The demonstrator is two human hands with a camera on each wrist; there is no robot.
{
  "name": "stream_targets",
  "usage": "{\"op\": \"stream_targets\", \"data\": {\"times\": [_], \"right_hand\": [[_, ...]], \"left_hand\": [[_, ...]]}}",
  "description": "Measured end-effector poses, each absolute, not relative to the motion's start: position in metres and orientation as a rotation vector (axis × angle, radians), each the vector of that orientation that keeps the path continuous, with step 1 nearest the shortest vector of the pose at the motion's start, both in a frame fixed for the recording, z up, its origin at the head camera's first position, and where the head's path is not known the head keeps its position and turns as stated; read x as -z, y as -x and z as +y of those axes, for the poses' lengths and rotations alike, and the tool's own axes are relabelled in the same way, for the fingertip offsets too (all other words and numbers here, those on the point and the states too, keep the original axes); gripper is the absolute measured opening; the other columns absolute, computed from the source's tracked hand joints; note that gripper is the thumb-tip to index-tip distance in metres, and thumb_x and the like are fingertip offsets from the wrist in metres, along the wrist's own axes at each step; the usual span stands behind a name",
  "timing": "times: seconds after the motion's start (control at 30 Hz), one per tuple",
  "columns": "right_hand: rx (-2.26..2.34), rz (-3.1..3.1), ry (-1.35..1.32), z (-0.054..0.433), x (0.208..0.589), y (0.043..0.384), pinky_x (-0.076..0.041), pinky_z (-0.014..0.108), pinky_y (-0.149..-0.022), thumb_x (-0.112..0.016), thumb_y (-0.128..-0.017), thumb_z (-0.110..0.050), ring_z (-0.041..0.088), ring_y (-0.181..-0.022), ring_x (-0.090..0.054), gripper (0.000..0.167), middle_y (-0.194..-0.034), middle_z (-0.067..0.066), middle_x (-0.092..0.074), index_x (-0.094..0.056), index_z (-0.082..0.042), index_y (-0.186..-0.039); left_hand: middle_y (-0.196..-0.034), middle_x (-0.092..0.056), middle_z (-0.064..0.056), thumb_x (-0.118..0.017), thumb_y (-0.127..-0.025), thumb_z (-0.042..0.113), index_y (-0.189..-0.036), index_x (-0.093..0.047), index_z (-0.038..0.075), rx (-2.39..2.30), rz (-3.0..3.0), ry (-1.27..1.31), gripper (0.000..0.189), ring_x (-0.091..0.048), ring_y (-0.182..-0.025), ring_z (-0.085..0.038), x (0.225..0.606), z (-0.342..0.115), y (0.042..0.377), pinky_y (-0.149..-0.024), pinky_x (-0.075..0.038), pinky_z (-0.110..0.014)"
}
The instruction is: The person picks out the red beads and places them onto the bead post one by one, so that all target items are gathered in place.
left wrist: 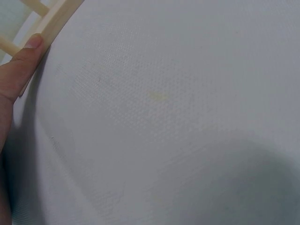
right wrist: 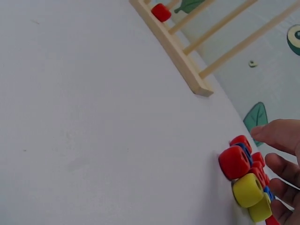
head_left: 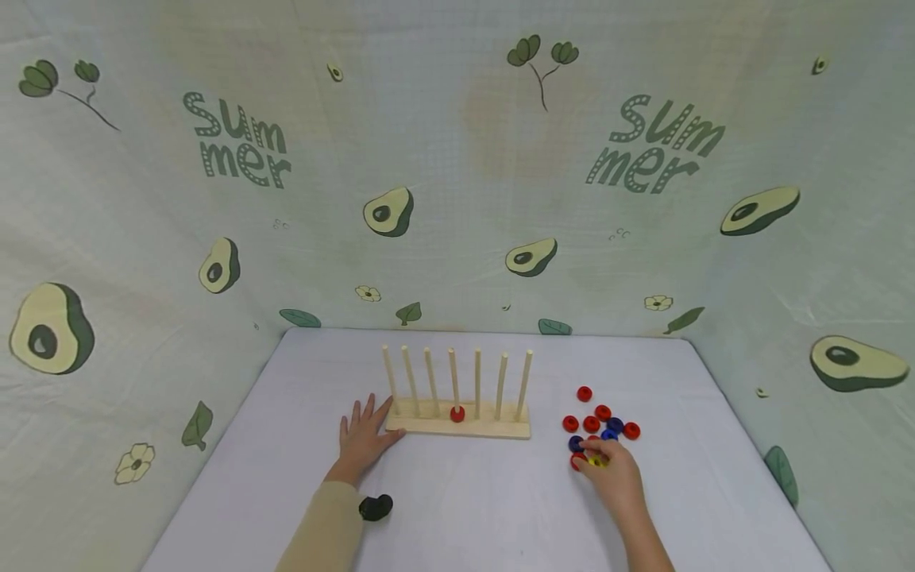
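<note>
A wooden rack (head_left: 493,429) with several upright pegs stands on the table, and one red bead (head_left: 457,414) sits low on its middle peg. Fingers spread, my left hand (head_left: 363,445) rests at the rack's left end. Its thumb (left wrist: 29,54) lies against the base's front edge in the left wrist view. Over a loose group of beads reaches my right hand (head_left: 616,475), thumb and fingers apart with nothing between them. Below it in the right wrist view are a red bead (right wrist: 234,162) and a yellow bead (right wrist: 247,190); a dark blue bead (head_left: 576,444) lies near its fingertips.
More red beads (head_left: 584,394) and another blue bead (head_left: 615,426) lie scattered beyond the right hand. A black object (head_left: 376,508) shows at the left sleeve cuff. Printed cloth (head_left: 443,159) surrounds the white table (head_left: 472,508) at the back and sides.
</note>
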State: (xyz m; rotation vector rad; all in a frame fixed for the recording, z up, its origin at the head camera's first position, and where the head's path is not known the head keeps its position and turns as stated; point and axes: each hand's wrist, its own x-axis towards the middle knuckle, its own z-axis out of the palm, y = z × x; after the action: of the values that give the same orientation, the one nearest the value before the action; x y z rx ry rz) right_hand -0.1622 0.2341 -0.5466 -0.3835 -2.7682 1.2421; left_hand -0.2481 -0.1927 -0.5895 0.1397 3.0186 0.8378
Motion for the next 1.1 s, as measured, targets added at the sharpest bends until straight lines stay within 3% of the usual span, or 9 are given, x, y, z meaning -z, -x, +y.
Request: {"op": "stream_targets", "data": {"times": [0.2,0.6,0.9,1.1], "right_hand": [[-1.201,-2.764,0.387,0.233,0.553,0.161,-0.045,0.051,-0.087,-0.081,-0.08,-0.013,0.033,-0.099,-0.055,0.029,-0.103,0.015,-0.062,-0.072,-0.001,-0.105],[-1.173,-2.786,0.418,0.234,0.563,0.162,-0.041,0.058,-0.094,-0.08,-0.08,-0.013,0.04,-0.109,-0.05,0.026,-0.113,0.02,-0.059,-0.072,-0.002,-0.102],[-1.127,-2.799,0.429,0.232,0.568,0.163,-0.042,0.054,-0.086,-0.08,-0.079,-0.014,0.04,-0.106,-0.045,0.024,-0.115,0.02,-0.058,-0.072,-0.003,-0.099],[-1.104,-2.788,0.421,0.23,0.57,0.164,-0.042,0.053,-0.088,-0.081,-0.078,-0.013,0.04,-0.106,-0.045,0.022,-0.114,0.021,-0.059,-0.072,-0.002,-0.096]], "left_hand": [[-0.157,-0.02,-0.025,-0.062,-0.086,0.06,-0.149,-0.04,0.013,-0.818,3.032,-0.144,0.081,-0.007,-0.143,-0.05,0.592,-0.193,0.248,-0.11,0.002,-0.066],[-0.157,-0.018,-0.024,-0.067,-0.088,0.05,-0.15,-0.04,0.014,-0.78,2.982,-0.091,0.077,-0.005,-0.143,-0.05,0.583,-0.19,0.248,-0.11,0.0,-0.067],[-0.156,-0.022,-0.026,-0.066,-0.086,0.054,-0.148,-0.042,0.012,-0.814,3.031,-0.124,0.078,-0.009,-0.142,-0.051,0.584,-0.191,0.245,-0.109,-0.001,-0.067],[-0.154,-0.025,-0.028,-0.064,-0.085,0.058,-0.146,-0.044,0.01,-0.849,3.064,-0.162,0.08,-0.012,-0.141,-0.053,0.586,-0.191,0.243,-0.109,-0.001,-0.068]]}}
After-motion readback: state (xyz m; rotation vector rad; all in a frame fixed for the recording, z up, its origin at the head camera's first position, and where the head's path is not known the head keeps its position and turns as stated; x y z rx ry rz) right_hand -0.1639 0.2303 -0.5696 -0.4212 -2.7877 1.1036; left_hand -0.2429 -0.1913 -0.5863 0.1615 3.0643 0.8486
